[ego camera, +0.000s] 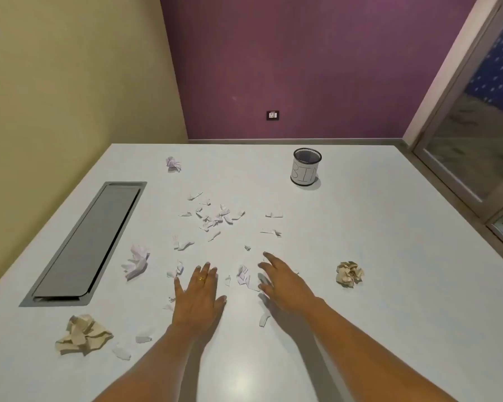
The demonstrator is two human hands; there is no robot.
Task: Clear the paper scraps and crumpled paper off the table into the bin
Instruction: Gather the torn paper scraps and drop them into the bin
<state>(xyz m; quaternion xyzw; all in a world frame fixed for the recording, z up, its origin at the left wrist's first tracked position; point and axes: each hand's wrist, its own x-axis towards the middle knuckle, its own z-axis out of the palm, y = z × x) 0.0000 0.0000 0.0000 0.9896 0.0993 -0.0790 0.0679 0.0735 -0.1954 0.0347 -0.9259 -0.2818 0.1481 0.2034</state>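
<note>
Paper scraps (215,219), small torn white pieces: scattered loosely over the middle of the white table (389,256), densest in a cluster ahead of both hands, thinning toward the near edge. Most pieces are slivers lying flat, their long axes pointing every way with no common direction. A few lie between the two hands, and one curled strip (263,319) lies just under the right wrist.

Crumpled paper, four balls, no clear long axis:
- pale lilac ball (173,163), far left of the scatter, near the table's far edge;
- larger white-lilac ball (137,261), left of the left hand, beside the recessed panel;
- tan crumpled ball (349,274), right of the right hand, apart from it;
- larger tan crumpled wad (83,333), near left, sprawling widest side to side.

Bin (306,166): small round black mesh cup wrapped in white paper lettered "BIN", upright, mouth up, far right of the scatter, well apart from both hands.

Left hand (199,297): palm down, flat on or just over the table, fingers spread and pointing away from the person, a gold ring on one finger. Spread wide, gripping nothing.

Right hand (282,285): palm down, angled toward the far left, fingers splayed and slightly curled over the scraps between the hands. Unclenched, nothing held that can be seen.

Grey recessed rectangular panel (84,242): set into the table at left, long axis running near to far.
</note>
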